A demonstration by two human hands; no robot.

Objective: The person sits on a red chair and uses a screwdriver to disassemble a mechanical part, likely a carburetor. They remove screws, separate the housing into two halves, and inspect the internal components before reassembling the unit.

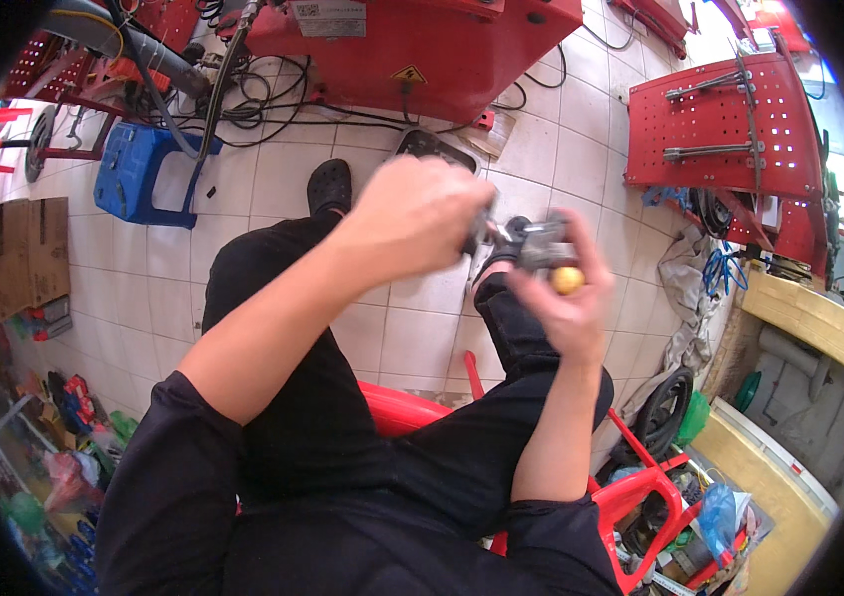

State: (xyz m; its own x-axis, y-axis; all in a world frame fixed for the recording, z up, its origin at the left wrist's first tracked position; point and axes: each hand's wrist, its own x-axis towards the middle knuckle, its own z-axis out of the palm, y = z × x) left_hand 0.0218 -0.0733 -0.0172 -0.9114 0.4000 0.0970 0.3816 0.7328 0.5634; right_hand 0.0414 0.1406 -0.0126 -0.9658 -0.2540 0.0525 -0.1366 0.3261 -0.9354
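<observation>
My left hand [417, 217] is closed in a fist round a dark tool [477, 236], most of which the fingers hide. The tool's tip end meets a grey metal part [541, 243] that my right hand [576, 303] grips between thumb and fingers. A round yellow piece [568, 280] shows at the lower side of that part, beside the right thumb. Both hands are raised over my knees, close together, and slightly blurred. What kind of tool and part these are is not plain.
Ahead stands a large red machine [392, 60] with black cables [273, 109] on the tiled floor. A blue plastic stool [139, 174] is at the left, a cardboard box [26, 253] farther left. A red perforated rack [710, 129] stands right. Beneath me is a red plastic seat [397, 407].
</observation>
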